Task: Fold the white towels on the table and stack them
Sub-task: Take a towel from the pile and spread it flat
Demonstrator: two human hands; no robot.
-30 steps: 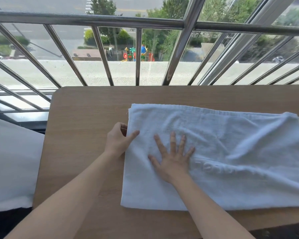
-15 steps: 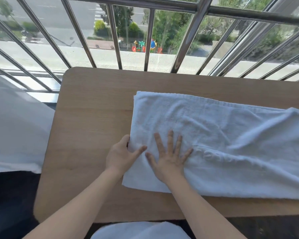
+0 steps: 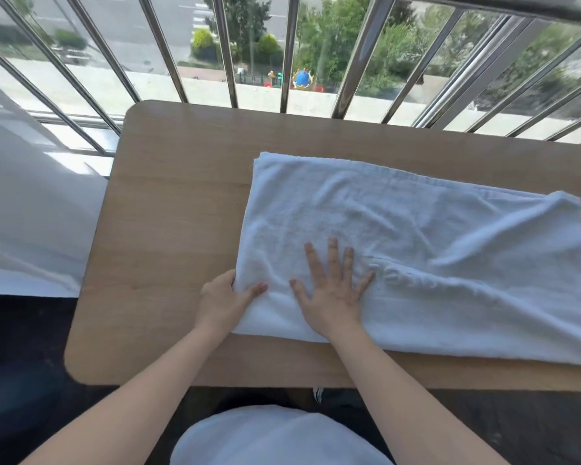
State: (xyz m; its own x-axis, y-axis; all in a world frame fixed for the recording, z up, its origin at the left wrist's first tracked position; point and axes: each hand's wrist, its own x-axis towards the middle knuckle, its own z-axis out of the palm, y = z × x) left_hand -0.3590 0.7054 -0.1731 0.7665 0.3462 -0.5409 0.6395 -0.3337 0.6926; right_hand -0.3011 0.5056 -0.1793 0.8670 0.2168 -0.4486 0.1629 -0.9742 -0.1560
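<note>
A white towel (image 3: 433, 236), folded lengthwise and wrinkled, lies across the right half of the wooden table (image 3: 168, 209). My left hand (image 3: 220, 302) pinches the towel's left edge near the front corner, thumb on top and fingers tucked under the fabric. My right hand (image 3: 332, 293) lies flat on the towel just beside it, fingers spread and pressing the cloth down. The towel's right end runs out of view.
A metal window railing (image 3: 228, 52) stands right behind the table's far edge. White fabric (image 3: 24, 209) lies to the left of the table. My white-clothed lap (image 3: 275, 437) sits below the near edge. The table's left half is bare wood.
My left hand slid along the towel's left edge toward the front corner and took a pinch on it. My right hand stayed flat. The camera tilted further down.
</note>
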